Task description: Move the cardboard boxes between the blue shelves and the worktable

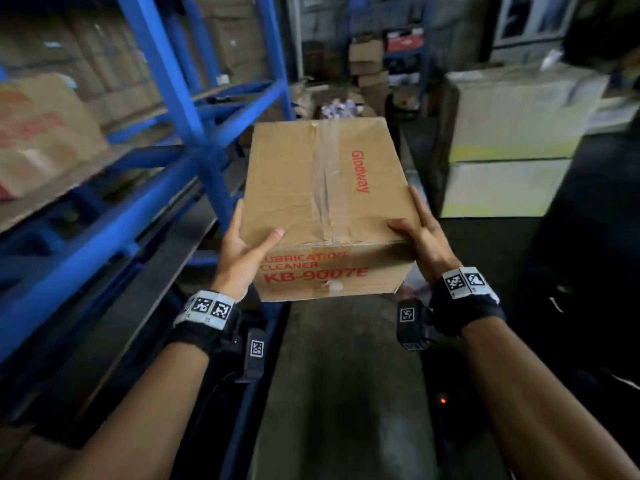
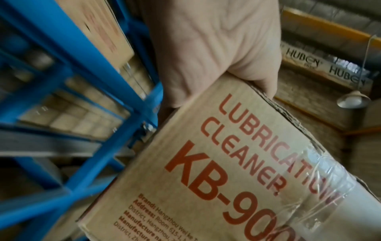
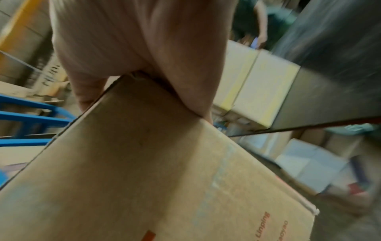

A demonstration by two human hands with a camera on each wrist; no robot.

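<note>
A taped brown cardboard box (image 1: 325,202) with red print "LUBRICATION CLEANER KB-9007E" is held in the air between the blue shelves (image 1: 180,109) on the left and a dark worktable (image 1: 571,237) on the right. My left hand (image 1: 242,247) grips its near left corner, thumb over the top face. My right hand (image 1: 420,233) grips the near right corner the same way. In the left wrist view the palm (image 2: 206,48) clasps the printed box (image 2: 206,163) at its edge. In the right wrist view the palm (image 3: 134,40) clamps a corner of the box (image 3: 134,163).
Other cardboard boxes (image 1: 45,133) sit on the blue shelves. Pale yellow-edged cartons (image 1: 509,147) stand at the far right by the worktable. More stacked boxes (image 1: 367,64) fill the far end of the aisle. A person (image 3: 253,21) stands beyond the cartons.
</note>
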